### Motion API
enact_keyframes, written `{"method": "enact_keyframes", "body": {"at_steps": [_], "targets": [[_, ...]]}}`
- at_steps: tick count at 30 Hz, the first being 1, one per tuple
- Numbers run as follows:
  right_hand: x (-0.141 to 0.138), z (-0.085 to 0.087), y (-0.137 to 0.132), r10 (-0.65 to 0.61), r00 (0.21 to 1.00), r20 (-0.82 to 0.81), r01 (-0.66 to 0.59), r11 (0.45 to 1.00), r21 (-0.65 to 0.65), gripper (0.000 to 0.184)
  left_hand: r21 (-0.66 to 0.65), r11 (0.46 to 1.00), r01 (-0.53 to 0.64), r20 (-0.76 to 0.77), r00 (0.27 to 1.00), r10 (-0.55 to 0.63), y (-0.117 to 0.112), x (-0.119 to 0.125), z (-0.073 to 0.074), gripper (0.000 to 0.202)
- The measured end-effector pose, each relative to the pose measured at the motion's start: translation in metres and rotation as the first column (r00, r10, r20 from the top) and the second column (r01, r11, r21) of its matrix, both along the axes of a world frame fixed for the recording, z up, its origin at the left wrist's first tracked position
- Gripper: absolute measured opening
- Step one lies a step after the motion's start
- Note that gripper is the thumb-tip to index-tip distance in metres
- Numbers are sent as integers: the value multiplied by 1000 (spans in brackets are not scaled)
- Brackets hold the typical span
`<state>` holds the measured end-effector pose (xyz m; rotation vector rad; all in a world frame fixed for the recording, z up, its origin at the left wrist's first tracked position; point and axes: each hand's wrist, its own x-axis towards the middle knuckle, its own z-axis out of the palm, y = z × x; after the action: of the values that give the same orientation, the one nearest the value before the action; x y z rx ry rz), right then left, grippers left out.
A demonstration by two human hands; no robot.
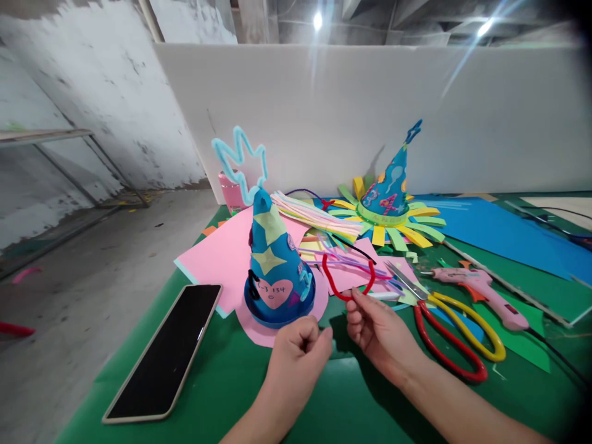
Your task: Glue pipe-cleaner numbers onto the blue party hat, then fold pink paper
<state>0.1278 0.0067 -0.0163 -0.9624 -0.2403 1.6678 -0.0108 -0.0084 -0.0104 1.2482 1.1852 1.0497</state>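
My right hand (382, 336) pinches a red pipe cleaner (331, 283) between thumb and fingertips. It is bent into a U with both ends upward. My left hand (298, 354) is curled into a loose fist, and nothing shows in it. Just beyond that fist stands a blue paper cone hat (266, 222) with pale green stars, a pink heart and a blue brim. A light blue pipe cleaner (238, 139), shaped in zigzags, rises from its tip. The hat rests on a round pink sheet (277, 336).
A phone (169, 351) lies at left. Scissors (444, 327) and a pink glue gun (481, 287) lie at right. Behind are a bundle of pale pipe cleaners (319, 216), a second cone hat (388, 191) with a fringed brim, and blue sheets (499, 231). A white panel (300, 111) borders the table.
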Motion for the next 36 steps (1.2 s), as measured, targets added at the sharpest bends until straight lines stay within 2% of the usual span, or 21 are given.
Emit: {"method": "enact_keyframes", "body": {"at_steps": [3, 5, 9, 13, 16, 21, 24, 27, 30, 33, 36], "targets": [[0, -5, -3, 19, 1000, -7, -19, 1000, 4, 19, -66, 997, 41, 89, 995, -35, -1, 3, 1, 14], [-3, -8, -8, 73, 997, -14, -73, 997, 0, 20, -92, 996, 22, 123, 992, -10, 0, 4, 3, 19], [-11, -10, -15, 187, 982, -3, -187, 982, -4, 20, -40, 999, -33, 125, 991, 38, 4, 0, 2, 14], [-9, -8, -16, 250, 964, 92, -254, 967, 27, 21, -189, 981, 48, 387, 921, 30, 6, -4, 2, 12], [-2, -5, -14, 212, 947, 241, -237, 968, 80, 25, -256, 959, 123, 514, 857, 27, 6, -4, 4, 13], [10, -4, -10, 88, 884, 459, -204, 956, 209, 26, -243, 949, 202, 564, 825, -31, 7, -5, 6, 16], [14, -2, -8, 54, 786, 616, -279, 919, 277, 26, -253, 929, 268, 608, 792, -63, 7, -5, 6, 19], [17, 5, -9, 23, 649, 761, -396, 864, 311, 26, -246, 896, 369, 649, 749, -131, 6, -4, 4, 21], [18, 12, -11, 6, 549, 836, -510, 795, 329, 24, -248, 888, 387, 641, 753, -149, 4, -2, 3, 20], [18, 17, -11, 34, 530, 847, -583, 740, 335, 27, -278, 901, 333, 576, 808, -121, 2, 1, 2, 19], [16, 18, -10, 133, 563, 815, -616, 726, 307, 29, -283, 912, 298, 523, 845, -114, 2, 2, 2, 16]]}}
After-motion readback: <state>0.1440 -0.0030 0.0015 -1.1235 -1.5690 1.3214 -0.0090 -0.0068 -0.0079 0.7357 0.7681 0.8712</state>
